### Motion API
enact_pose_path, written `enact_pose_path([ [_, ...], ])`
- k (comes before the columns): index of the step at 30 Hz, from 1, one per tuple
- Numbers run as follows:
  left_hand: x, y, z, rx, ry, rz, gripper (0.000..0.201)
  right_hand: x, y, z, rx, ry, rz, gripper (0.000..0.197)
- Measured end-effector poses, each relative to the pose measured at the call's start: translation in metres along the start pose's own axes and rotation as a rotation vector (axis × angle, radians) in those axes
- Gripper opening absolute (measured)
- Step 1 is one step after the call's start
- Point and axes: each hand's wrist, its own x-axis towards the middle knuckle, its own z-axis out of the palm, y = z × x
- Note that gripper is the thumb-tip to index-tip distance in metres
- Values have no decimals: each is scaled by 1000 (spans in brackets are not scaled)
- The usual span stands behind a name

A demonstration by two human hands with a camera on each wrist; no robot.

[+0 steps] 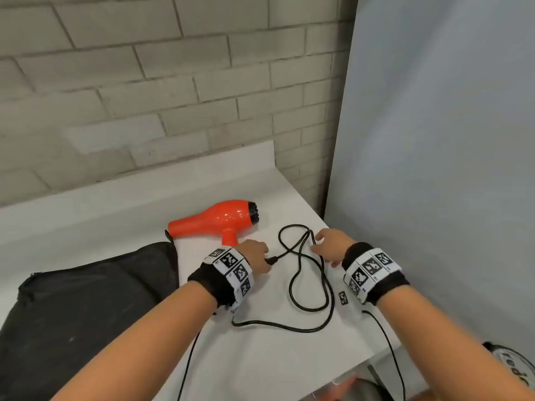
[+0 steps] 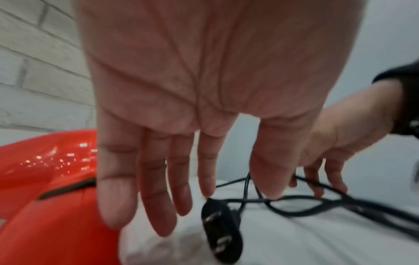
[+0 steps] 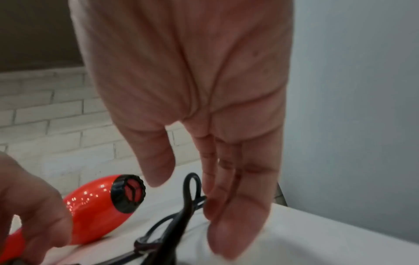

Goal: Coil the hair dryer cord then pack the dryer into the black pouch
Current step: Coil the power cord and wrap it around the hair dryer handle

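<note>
The red hair dryer (image 1: 214,219) lies on its side on the white counter (image 1: 275,366), nozzle pointing left. Its black cord (image 1: 308,280) sprawls in loose loops between my hands. The plug (image 2: 221,231) lies just under the straight fingers of my left hand (image 1: 256,253), which hovers by the dryer's handle and holds nothing. My right hand (image 1: 327,244) is spread over the far cord loop (image 3: 191,190), fingertips touching it without gripping. The black pouch (image 1: 86,299) lies flat at the left.
A brick wall (image 1: 144,82) stands behind the counter, and a grey panel (image 1: 434,140) closes the right side. The counter's right edge runs just below my right wrist. A small marker tag (image 1: 343,297) lies near that edge. Thin cables hang from both wristbands.
</note>
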Motion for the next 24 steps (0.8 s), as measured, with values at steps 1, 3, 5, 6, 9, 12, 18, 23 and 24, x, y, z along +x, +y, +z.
enact_pose_path([
  [1,2,2,0,26,-31,3,56,0,-3,1,10,-11,-3,40],
  [3,10,3,3,82,-74,-2,58,3,-7,2,51,-18,-2,34],
  [5,15,5,5,131,-81,20,51,5,-12,4,72,-15,-6,32],
  [6,17,6,6,150,-71,35,44,5,-14,4,60,-6,-10,32],
  [9,21,7,5,118,10,63,39,8,-19,1,-66,9,-36,27],
  [12,26,9,1,54,14,86,75,9,-18,0,-81,-17,-63,7],
  [18,29,10,-12,200,-128,168,58,7,-13,-6,29,-95,-102,29],
  [23,36,3,-11,128,-40,205,53,3,-23,-11,100,-65,-92,29],
  [24,38,2,-12,102,-3,214,54,3,-26,-10,72,-49,-82,38],
])
